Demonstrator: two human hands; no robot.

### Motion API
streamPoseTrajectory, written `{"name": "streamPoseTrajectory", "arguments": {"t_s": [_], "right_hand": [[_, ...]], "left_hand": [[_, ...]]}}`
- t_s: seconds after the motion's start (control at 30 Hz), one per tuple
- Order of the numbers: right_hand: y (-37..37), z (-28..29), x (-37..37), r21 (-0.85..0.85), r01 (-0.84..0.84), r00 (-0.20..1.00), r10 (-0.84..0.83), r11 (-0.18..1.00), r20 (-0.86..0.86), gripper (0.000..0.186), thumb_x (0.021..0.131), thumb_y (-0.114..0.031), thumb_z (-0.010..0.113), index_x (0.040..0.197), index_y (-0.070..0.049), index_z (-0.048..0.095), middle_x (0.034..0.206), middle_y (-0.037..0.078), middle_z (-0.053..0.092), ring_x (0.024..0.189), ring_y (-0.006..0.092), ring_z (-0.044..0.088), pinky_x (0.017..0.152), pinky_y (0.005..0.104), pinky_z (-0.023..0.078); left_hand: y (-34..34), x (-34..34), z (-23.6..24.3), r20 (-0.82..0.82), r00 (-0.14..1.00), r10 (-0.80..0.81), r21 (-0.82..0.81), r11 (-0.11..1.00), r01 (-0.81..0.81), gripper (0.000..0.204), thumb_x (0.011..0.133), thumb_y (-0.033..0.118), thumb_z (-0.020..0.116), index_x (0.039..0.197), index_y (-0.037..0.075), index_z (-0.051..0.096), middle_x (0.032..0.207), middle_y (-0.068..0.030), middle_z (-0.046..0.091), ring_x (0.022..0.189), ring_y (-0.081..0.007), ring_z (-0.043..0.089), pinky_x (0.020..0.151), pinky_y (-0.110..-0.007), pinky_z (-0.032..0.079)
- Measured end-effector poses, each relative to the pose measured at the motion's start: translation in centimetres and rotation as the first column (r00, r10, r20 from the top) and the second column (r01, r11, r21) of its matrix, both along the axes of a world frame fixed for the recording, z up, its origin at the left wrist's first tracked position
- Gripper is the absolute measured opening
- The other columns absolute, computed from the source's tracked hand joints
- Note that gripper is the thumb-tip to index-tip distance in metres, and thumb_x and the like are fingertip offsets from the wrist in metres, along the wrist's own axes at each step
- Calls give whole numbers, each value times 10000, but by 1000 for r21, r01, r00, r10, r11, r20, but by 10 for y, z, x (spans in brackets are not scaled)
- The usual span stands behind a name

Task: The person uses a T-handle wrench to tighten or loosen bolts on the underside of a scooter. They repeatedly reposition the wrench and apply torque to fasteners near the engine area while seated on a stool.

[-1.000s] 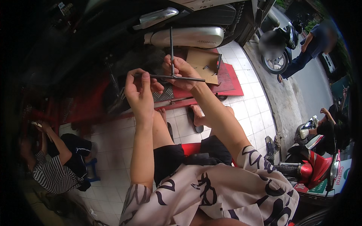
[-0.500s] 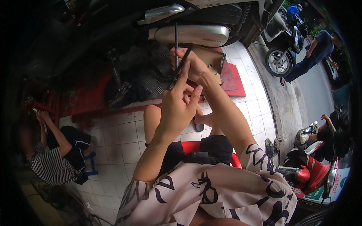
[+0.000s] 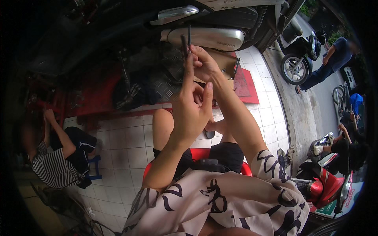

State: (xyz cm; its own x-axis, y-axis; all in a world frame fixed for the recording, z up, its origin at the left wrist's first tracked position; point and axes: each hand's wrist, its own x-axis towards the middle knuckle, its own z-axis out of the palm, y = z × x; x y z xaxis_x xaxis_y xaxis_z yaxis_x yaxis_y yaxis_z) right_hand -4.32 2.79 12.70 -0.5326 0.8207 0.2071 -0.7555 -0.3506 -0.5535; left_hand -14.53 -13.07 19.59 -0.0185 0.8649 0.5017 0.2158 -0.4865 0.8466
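My right hand [image 3: 204, 65] is closed, its fingertips pinching a thin dark rod [image 3: 189, 34] that points up toward the silver exhaust cover [image 3: 208, 38]. My left hand [image 3: 191, 108] lies in front of and just left of it, index finger stretched up along a slim dark bar [image 3: 183, 44], thumb apart from the other fingers. The bar's upper end is blurred and sits beside the rod; whether the two touch I cannot tell. The bar's lower part is hidden by my left hand. Past my hands stands a dark motorcycle [image 3: 232, 17] above a red platform [image 3: 247, 84].
A cardboard box [image 3: 224, 63] lies on the platform behind my right hand. I sit on a red stool [image 3: 246, 169] over white tiles [image 3: 126, 157]. To the left, a person in stripes [image 3: 59, 165] sits on a blue stool [image 3: 94, 167]. Motorbikes [image 3: 294, 69] and people stand at right.
The bar in my left hand has swung from leaning right to nearly upright, left of the rod. At right, the person in blue has come lower down the street.
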Motion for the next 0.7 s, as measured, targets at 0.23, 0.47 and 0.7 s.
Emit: {"name": "streamPoseTrajectory", "arguments": {"t_s": [0.23, 0.47, 0.7], "right_hand": [[-6, 22, 1, 91, -63, 998, 62, 994, 17, 188, 955, -215, 558, 982, -29, 559, 630, -58, 421, 478, 14, 305, 475, 190, 237], [-1, 13, 12, 23, 4, 1000, -4, 1000, 31, 174, 941, -204, 575, 969, -32, 567, 619, -68, 409, 475, 12, 291, 480, 192, 234], [-4, 15, -1, 15, 1, 996, -3, 1000, 90, 156, 940, -191, 582, 953, -35, 581, 613, -57, 424, 474, 21, 297, 474, 201, 236]], "left_hand": [[-2, 6, -34, -60, 971, -232, -158, 963, 220, 595, 863, 79, 606, 1355, -128, 344, 593, -131, 595, 512, -172, 600, 501, -303, 449], [-8, -9, 2, -12, 999, 48, -151, 987, -49, 564, 898, 71, 575, 1398, -53, 343, 612, -103, 622, 549, -101, 596, 544, -246, 459], [-2, 25, -18, 95, 935, -341, 1, 940, 342, 571, 888, 60, 577, 1420, 31, 372, 585, -62, 591, 507, -93, 568, 534, -242, 441]]}}
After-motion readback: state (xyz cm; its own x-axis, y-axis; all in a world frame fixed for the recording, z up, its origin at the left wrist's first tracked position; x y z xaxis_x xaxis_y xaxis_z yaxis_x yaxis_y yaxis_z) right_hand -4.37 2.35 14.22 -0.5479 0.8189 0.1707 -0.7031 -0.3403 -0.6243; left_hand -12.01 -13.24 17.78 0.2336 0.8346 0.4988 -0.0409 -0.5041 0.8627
